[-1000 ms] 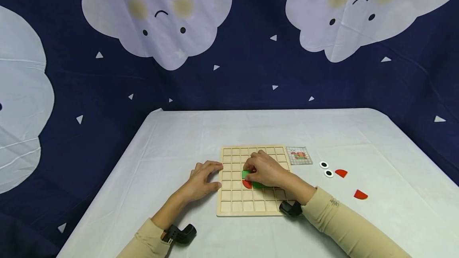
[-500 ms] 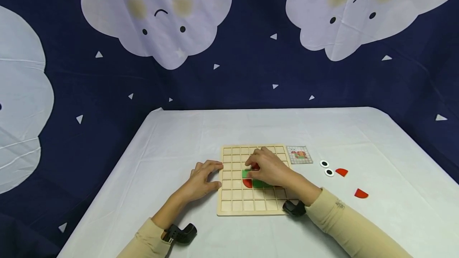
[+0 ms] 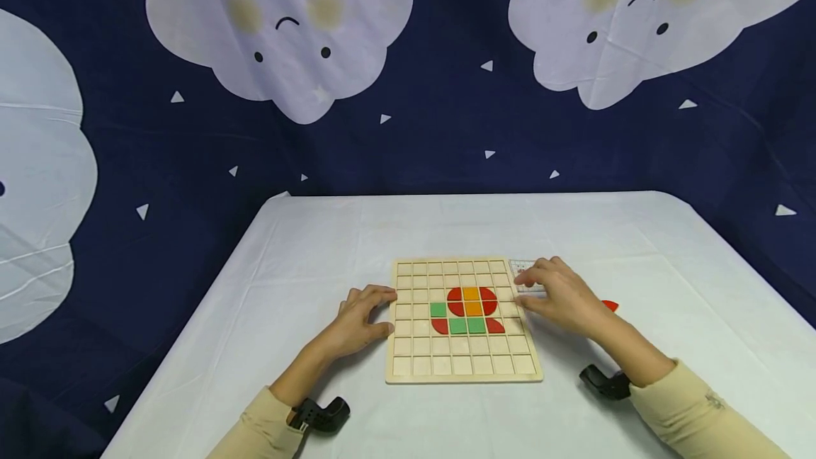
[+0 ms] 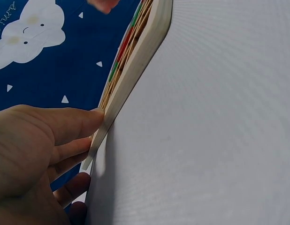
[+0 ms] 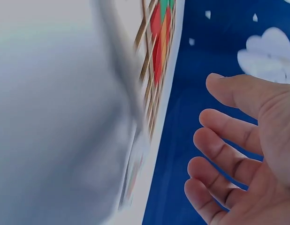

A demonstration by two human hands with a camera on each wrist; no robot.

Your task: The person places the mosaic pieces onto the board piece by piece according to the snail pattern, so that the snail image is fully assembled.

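A wooden grid board (image 3: 421, 367) lies on the white table. In its cells sit orange squares (image 3: 472, 301), green squares (image 3: 467, 325) and several red rounded pieces (image 3: 489, 301). My left hand (image 3: 353, 326) rests at the board's left edge, fingertips touching the rim, thumb against it in the left wrist view. My right hand (image 3: 564, 297) hovers past the board's right edge with loosely bent fingers. In the right wrist view nothing lies between the right hand's fingers (image 5: 225, 164). That hand partly covers a small pattern card (image 3: 521, 265) beside the board.
A red quarter-round piece (image 3: 610, 304) shows just behind the right hand, on the table (image 3: 688, 317). Each wrist wears a black camera; the right wrist camera (image 3: 604, 382) hangs low over the table. A dark blue cloth with clouds (image 3: 433, 147) stands behind the table.
My right hand has left the pieces and moved right, off the board, uncovering the orange and red pieces. It now hides the white eye discs and one red piece. The left hand stays put.
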